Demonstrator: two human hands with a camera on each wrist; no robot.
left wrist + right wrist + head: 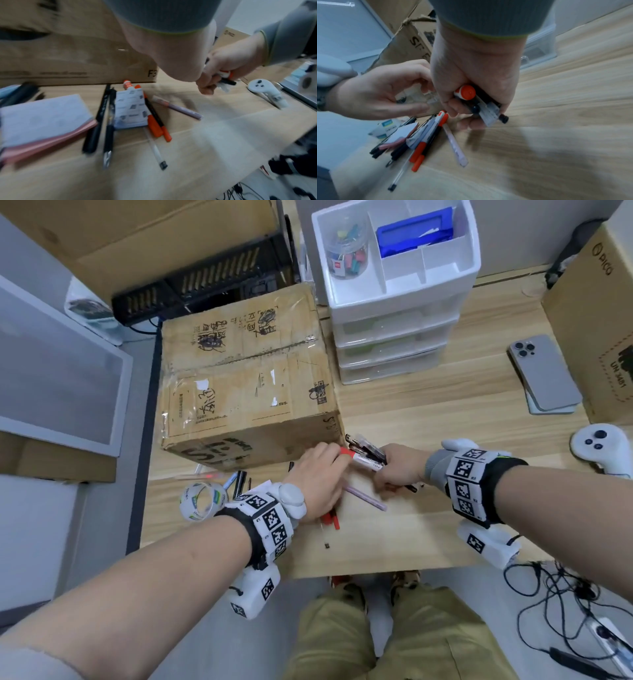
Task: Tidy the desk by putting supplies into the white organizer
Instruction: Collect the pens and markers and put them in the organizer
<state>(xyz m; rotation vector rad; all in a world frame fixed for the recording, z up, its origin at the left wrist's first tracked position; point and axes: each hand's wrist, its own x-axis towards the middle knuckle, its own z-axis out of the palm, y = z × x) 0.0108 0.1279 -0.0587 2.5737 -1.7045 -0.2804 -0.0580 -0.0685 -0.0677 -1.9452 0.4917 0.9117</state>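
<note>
The white organizer (404, 301) stands at the back of the desk, with a clip jar (346, 248) and a blue box (414, 234) in its top compartments. My right hand (394, 474) (471, 119) (221, 79) grips a bundle of pens and a red-capped marker (364, 455) (488, 111) just above the desk. My left hand (337, 455) (423, 94) curls round the bundle's far end at the red cap. Below the hands lie a purple pen (366, 498) (176, 108), red markers (156, 127) (419, 151), black pens (102, 117) and a sticky-note pad (42, 116).
A large cardboard box (246, 371) sits left of the organizer, right behind the hands. A tape roll (202, 501) lies at the desk's left edge. At the right are a phone (544, 371), a white controller (599, 446) and another carton (603, 302).
</note>
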